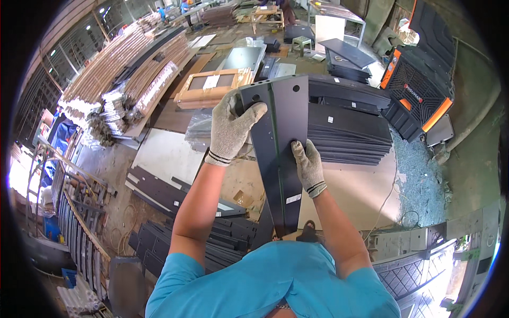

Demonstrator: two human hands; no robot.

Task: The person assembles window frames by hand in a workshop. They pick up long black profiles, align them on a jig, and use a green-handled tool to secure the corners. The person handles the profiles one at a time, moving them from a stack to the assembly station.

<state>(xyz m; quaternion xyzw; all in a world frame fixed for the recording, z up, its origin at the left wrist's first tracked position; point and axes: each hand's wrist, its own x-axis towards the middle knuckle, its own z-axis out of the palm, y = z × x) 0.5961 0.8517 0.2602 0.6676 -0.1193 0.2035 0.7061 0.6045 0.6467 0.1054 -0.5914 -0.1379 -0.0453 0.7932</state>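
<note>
In front of my chest stands a long dark panel, wide at its upper end and narrower toward me. It has round holes near that upper end, a greenish line running lengthwise and a small white label low down. I cannot tell whether it is one piece or two laid together. My left hand, in a pale knit glove, is closed on the upper left edge with the thumb across the face. Lower down, my gloved right hand grips the right edge, its thumb on the face.
Dark panels lie stacked at right, with more dark pieces low on the left. Beyond my left hand are a wooden frame and long bundled strips. A black-and-orange case stands far right. People work in the distance.
</note>
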